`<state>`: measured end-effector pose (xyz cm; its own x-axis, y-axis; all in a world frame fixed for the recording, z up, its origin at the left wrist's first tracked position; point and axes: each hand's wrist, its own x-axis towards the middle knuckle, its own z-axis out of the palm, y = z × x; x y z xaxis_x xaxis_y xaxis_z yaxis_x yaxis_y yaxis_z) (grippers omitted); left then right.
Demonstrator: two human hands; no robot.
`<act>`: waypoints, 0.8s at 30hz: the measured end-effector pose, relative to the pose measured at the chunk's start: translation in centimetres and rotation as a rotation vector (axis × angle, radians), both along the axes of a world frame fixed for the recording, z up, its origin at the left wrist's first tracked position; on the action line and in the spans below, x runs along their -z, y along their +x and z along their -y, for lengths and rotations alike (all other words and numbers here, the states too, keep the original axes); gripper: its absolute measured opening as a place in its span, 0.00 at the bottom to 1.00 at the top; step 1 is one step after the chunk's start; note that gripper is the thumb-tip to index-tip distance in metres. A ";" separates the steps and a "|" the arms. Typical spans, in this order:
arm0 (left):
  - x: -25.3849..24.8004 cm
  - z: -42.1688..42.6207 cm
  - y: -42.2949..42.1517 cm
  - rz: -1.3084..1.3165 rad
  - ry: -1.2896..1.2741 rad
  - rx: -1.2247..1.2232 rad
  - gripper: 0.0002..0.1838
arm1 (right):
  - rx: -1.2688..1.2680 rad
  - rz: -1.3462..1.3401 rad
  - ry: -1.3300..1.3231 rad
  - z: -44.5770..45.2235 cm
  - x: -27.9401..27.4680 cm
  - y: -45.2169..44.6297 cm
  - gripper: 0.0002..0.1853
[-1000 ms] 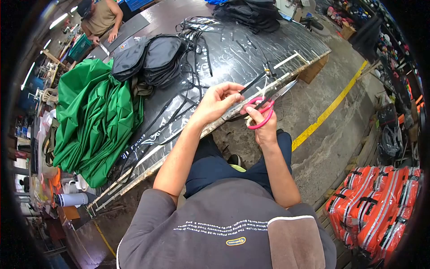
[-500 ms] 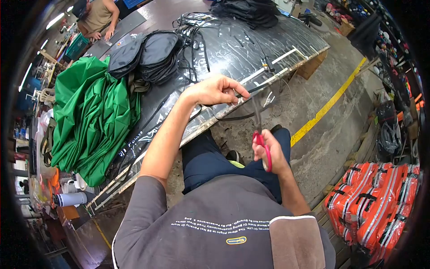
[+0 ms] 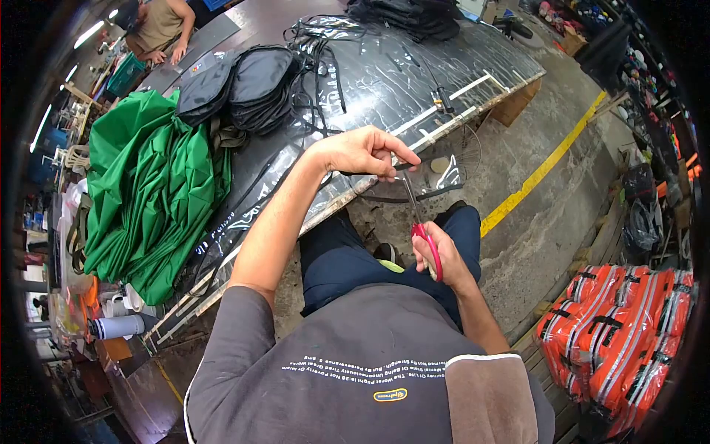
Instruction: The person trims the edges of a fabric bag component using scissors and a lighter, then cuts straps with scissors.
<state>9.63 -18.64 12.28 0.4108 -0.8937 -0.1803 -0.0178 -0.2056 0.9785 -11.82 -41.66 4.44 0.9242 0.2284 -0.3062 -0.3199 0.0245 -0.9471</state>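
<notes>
My left hand (image 3: 370, 152) is over the table's front edge, thumb and fingers pinched on a narrow black strip (image 3: 405, 167). In my right hand (image 3: 447, 255) is a pair of scissors (image 3: 433, 255) with red handles, its blades pointing up at the strip just beside my left fingertips. Whether the blades touch the strip I cannot tell. Below them, a dark band (image 3: 433, 194) with what looks like clear plastic above it hangs past the table edge; how it joins the strip is unclear.
A dark-topped table (image 3: 384, 81) carries green fabric (image 3: 151, 192), a stack of black bag pieces (image 3: 259, 85), loose black straps (image 3: 322, 74) and a black pile (image 3: 407, 18). Orange bags (image 3: 617, 337) lie at right. Another person (image 3: 164, 33) works at the far left.
My right hand has shifted slightly left, bringing the scissors up to the strip by my left fingers. My left hand has moved a little right. The hanging dark band has swung lower.
</notes>
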 end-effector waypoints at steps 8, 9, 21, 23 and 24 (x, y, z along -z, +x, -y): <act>0.5 0.8 -0.6 -0.013 0.018 0.105 0.28 | 0.038 0.078 0.041 -0.7 0.5 0.1 0.20; 0.4 0.8 -0.7 -0.022 0.016 0.097 0.28 | 0.048 0.092 0.044 -0.9 0.6 0.1 0.20; 0.7 0.1 -0.3 -0.047 -0.022 0.117 0.26 | 0.084 0.092 0.106 -1.0 0.2 -0.6 0.20; 0.6 -0.3 -0.3 -0.064 -0.031 0.088 0.27 | 0.131 0.182 0.160 -0.9 1.4 -0.5 0.19; 0.5 -0.5 -0.3 -0.083 -0.040 0.065 0.27 | 0.166 0.256 0.132 -0.9 1.8 -0.3 0.18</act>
<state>9.31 -18.13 11.73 0.3370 -0.9251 -0.1749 0.0511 -0.1675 0.9845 -12.12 -40.76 2.62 0.9952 0.0905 -0.0372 -0.0534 0.1837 -0.9815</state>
